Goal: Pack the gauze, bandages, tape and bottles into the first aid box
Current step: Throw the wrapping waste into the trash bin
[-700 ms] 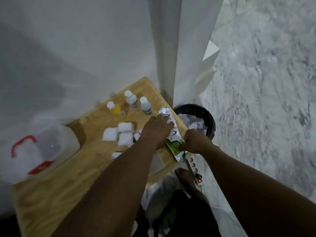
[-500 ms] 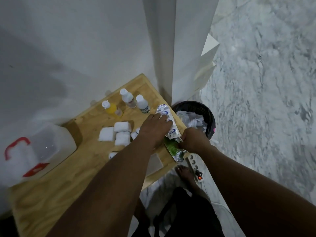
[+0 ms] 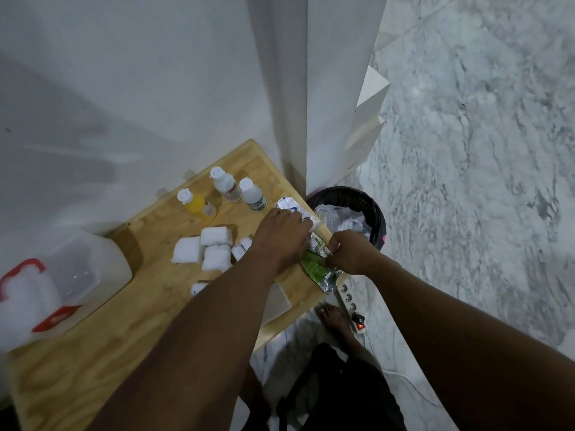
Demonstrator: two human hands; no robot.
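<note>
We are at the start of the packing. Both hands are on a foil packet (image 3: 315,266) that lies at the tabletop (image 3: 109,353) edge. Our left hand (image 3: 281,234) covers its upper half, fingers bent over its far side and gripping it. Our right hand (image 3: 348,255) pinches the green lower half between thumb and fingers. We cannot tell what the packet holds.

The three bottles (image 3: 225,186) stand just beyond our left hand. The white gauze pads (image 3: 202,248) lie to its left, with small rolls (image 3: 241,250) touching the wrist side. The first aid box (image 3: 77,275) sits well apart, far to the left of both hands, and nothing we can see is packed in it. A black bin (image 3: 373,213) stands just beyond our right hand.

We judge the next move as lifting the packet clear of the edge and carrying it left across the pads to the box, which calls for a firm hold so that it does not slip toward the bin.

Compared with half a second ago, both hands remain on the packet, our left fingers now curl more tightly over it, and the other things have not moved.
</note>
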